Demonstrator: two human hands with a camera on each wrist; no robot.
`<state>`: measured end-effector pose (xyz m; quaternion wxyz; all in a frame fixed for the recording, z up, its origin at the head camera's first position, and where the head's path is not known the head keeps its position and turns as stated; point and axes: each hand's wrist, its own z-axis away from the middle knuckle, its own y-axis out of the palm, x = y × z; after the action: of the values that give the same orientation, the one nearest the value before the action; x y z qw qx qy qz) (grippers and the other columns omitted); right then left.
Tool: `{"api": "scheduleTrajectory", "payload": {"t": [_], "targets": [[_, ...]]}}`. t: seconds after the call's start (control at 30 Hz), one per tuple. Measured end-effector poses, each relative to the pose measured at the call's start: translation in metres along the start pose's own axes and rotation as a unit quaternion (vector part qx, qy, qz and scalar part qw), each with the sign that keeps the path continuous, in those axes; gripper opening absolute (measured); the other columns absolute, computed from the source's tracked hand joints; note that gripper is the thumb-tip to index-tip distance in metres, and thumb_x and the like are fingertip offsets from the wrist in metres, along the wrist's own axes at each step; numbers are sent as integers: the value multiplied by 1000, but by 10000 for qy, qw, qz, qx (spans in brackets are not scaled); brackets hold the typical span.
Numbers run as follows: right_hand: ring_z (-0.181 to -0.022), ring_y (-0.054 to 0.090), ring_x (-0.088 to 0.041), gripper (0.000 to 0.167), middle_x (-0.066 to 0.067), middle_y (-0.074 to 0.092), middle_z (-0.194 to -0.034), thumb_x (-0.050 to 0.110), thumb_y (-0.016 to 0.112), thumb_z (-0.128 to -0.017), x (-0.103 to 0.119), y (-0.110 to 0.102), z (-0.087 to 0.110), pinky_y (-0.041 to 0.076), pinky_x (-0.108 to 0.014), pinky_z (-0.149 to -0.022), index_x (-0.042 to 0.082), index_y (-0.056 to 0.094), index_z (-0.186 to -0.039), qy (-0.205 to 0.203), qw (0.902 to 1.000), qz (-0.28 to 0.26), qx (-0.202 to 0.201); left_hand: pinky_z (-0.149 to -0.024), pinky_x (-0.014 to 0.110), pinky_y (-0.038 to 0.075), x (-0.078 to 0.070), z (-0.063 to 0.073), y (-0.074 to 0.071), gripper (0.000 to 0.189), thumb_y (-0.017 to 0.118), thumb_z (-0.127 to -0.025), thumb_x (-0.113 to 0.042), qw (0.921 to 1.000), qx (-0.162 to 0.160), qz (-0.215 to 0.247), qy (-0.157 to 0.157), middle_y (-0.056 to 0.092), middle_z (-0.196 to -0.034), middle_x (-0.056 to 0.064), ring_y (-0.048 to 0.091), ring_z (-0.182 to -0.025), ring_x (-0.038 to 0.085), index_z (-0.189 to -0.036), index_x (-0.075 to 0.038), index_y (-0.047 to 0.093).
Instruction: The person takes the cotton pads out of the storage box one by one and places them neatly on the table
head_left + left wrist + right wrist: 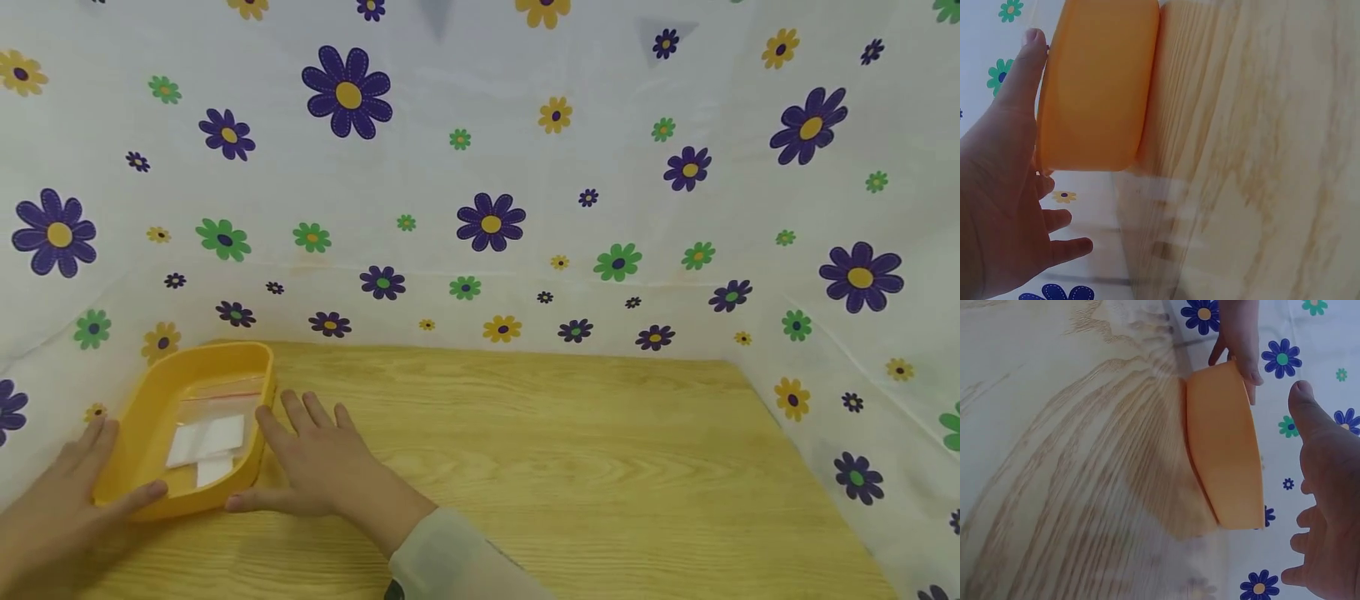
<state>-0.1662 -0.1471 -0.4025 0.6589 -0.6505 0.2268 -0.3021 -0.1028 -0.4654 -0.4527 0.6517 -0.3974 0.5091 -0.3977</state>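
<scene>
A yellow plastic tray [180, 505] with rounded corners stands on the table at the left. Inside it lie a clear zip bag [222, 407] with a red seal line and flat white pieces [207, 440]. My left hand [63, 492] rests at the tray's near left corner, thumb over the front rim and fingers stretched along the left side. Beside the right wall is my right hand [322, 467], palm down with spread fingers, its fingertips right at the wall. The right wrist view shows the right hand [1329, 506] apart from the tray's side [1222, 450], holding nothing.
The wood-grain table [540, 467] stretches to the right of the tray. A white sheet [420, 175] with purple, green and yellow flowers rises behind and along both sides, close to the tray on the left.
</scene>
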Motion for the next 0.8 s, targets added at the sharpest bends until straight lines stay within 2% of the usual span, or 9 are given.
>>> {"api": "scheduleTrajectory", "payload": {"t": [0.13,0.2,0.3,0.47,0.57,0.7,0.8], "targets": [[-155,5,-17,103,6,-2,-169,92,28,-79,7,2,-3,23,-47,-123,36,0,-160,126,9996,-192,149,-93,85,10,4,-2,0,117,40,-94,-72,9982,469,182,-312,-23,-142,48,-6,-129,72,-144,5,-32],[-155,4,-17,103,6,-2,-169,92,28,-79,9,3,-3,22,-47,-123,35,0,-160,172,9993,-255,203,-90,86,15,5,-2,0,117,39,-94,-73,9973,583,206,-398,-16,-141,52,4,-126,73,-144,3,-34],[-155,3,-17,104,7,-3,-169,93,27,-78,11,5,-6,21,-47,-123,35,1,-160,243,9991,-291,186,-90,85,18,5,-2,0,117,42,-94,-71,9990,388,134,-198,-10,-142,53,10,-125,73,-145,4,-32],[-155,1,-16,106,6,-3,-168,93,25,-77,15,7,-10,19,-46,-124,33,-1,-161,339,9991,-238,119,-91,85,19,3,1,1,116,45,-95,-67,9999,51,-52,114,-6,-144,53,9,-128,73,-147,7,-28],[-155,2,-16,107,5,-2,-169,93,23,-78,18,10,-13,19,-46,-124,30,0,-161,381,9990,-207,71,-90,85,20,2,2,4,115,44,-96,-68,9998,108,-63,136,-9,-143,53,6,-128,73,-147,6,-28],[-155,2,-14,105,5,0,-169,91,21,-80,26,15,-17,20,-45,-124,27,7,-162,481,9985,-257,96,-87,84,22,0,5,4,116,42,-95,-70,9993,354,-57,45,-10,-143,53,9,-126,74,-148,7,-26],[-155,2,-12,102,5,2,-168,90,19,-81,31,19,-19,20,-44,-124,27,11,-161,599,9977,-240,208,-87,84,21,0,6,3,117,45,-94,-70,9994,342,-53,43,-13,-146,50,5,-129,73,-149,9,-22]]}}
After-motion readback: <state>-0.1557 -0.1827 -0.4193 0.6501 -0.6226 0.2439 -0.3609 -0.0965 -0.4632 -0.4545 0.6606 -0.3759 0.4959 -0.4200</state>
